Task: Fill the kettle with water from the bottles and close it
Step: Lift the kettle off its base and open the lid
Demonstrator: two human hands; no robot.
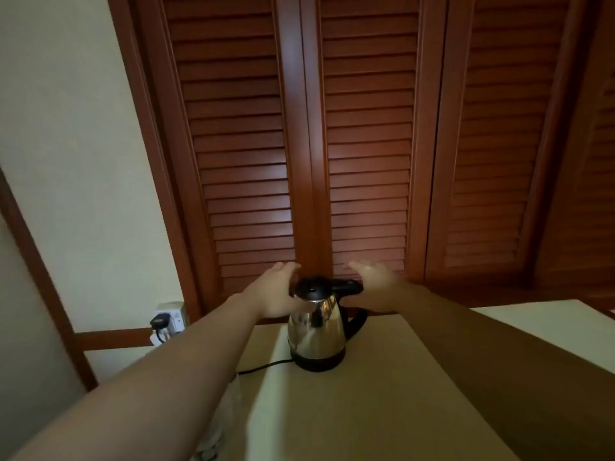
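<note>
Your left hand (278, 287) and right hand (374, 282) are open, holding nothing, beside the kettle (316, 331) (lid shut), so a bump could tip it.

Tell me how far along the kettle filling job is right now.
Done: the steel kettle sits on the table with its black lid down. In hand: the left hand and right hand are open on either side of the lid, gripping nothing. Left: no bottles are in view, so whether it has been filled cannot be told.
</note>
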